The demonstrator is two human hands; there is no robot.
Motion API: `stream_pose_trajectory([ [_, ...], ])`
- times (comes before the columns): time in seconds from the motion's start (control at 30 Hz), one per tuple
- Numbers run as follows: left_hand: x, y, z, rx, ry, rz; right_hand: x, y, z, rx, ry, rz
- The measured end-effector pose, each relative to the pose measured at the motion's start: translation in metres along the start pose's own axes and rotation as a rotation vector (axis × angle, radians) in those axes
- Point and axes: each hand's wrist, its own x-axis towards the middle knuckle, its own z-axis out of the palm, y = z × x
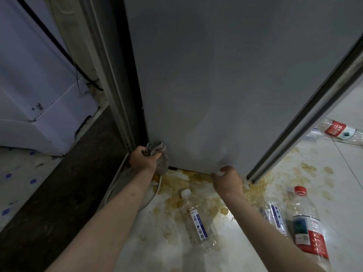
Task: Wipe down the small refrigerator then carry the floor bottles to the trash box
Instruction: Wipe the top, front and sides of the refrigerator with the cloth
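Observation:
The small grey refrigerator (225, 79) fills the upper middle of the view. My left hand (143, 158) grips a bunched grey cloth (160, 156) pressed against the fridge's lower left corner. My right hand (227, 178) hovers at the bottom edge of the fridge side with fingers loosely curled, holding nothing. Empty plastic bottles lie on the floor: a white-capped one with a blue label (196, 220), a clear one with a blue label (275, 214), a red-capped one with a red label (308, 228) and a red-labelled one (341, 131) at the far right.
Yellowish stains spread over the white tile floor (306, 173) beneath and in front of the fridge. A white appliance (33, 85) stands at the left with a black cable running down it. A dark door frame (117, 79) and a white cord on the floor flank the fridge's left side.

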Motion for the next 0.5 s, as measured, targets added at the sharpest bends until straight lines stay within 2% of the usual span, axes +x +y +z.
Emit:
stream_pose_trajectory([
  [0.23, 0.012, -0.016, 0.005, 0.103, -0.013, 0.01, 0.004, 0.006, 0.014, -0.061, -0.034, -0.063],
  [0.5, 0.007, -0.016, 0.002, 0.046, -0.001, -0.005, 0.0, 0.009, 0.009, -0.084, -0.071, -0.072],
])
